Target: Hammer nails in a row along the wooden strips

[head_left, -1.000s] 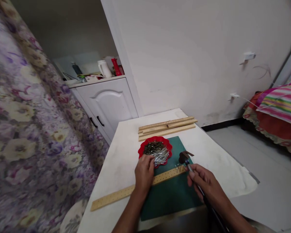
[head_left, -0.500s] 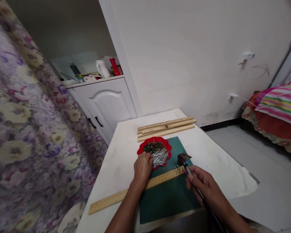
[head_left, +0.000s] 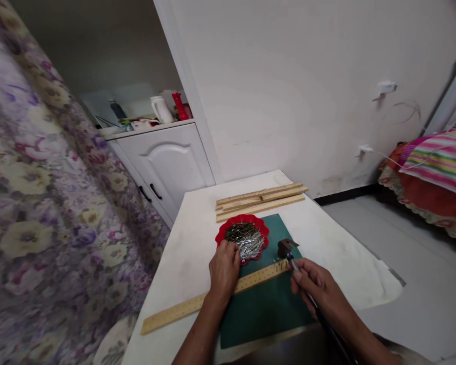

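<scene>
My left hand (head_left: 225, 263) is at the near left rim of a red scalloped dish (head_left: 264, 226) filled with dark and silver nails (head_left: 247, 239). Its fingers are bent in among the nails; what they pinch, if anything, is hidden. My right hand (head_left: 314, 284) is closed around the handle of a claw hammer (head_left: 288, 249), whose head is raised over the right end of a wooden strip (head_left: 256, 278). Rows of small dark marks run along this strip. Several nails (head_left: 280, 264) stand upright in it beside the hammer. Under the strip and dish lies a green mat (head_left: 266, 319).
More wooden strips (head_left: 260, 201) lie at the far side of the white-covered table (head_left: 182, 243). A flowered curtain (head_left: 61, 228) hangs at the left, by a white cabinet (head_left: 167, 167). On the right is a bed (head_left: 441, 172) with a striped cover.
My left hand has shifted very slightly at the dish's edge. The hammer and my right hand stay almost where they were.
</scene>
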A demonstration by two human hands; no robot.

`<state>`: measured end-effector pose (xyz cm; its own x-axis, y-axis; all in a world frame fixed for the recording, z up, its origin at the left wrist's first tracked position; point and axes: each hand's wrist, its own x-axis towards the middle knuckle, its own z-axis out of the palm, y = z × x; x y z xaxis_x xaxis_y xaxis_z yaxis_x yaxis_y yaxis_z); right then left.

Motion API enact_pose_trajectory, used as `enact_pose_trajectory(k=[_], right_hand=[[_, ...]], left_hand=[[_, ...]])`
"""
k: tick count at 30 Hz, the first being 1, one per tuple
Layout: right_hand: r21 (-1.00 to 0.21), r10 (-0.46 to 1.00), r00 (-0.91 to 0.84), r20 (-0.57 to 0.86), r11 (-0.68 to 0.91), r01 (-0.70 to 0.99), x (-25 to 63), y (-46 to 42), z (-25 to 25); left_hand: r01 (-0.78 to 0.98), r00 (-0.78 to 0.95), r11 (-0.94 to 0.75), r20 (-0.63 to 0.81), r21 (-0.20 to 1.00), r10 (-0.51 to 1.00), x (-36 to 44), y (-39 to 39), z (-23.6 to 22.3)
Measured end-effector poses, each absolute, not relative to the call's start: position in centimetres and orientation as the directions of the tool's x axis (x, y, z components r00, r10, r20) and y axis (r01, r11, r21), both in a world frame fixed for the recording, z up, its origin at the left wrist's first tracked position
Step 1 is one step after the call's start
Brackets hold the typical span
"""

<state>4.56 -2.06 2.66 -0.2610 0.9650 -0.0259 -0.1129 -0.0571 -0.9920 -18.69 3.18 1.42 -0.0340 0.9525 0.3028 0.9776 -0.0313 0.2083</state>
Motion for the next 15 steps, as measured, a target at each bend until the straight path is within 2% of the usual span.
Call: enact_pose_trajectory(k=[15], right_hand=[[-0.992, 0.967, -0.255, -0.005, -0.038, -0.124, 4.1, -1.7, 2.5]], left_hand=[[0.955, -0.013, -0.098, 0.37, 0.28, 0.929, -18.6, 3.1, 0.2]])
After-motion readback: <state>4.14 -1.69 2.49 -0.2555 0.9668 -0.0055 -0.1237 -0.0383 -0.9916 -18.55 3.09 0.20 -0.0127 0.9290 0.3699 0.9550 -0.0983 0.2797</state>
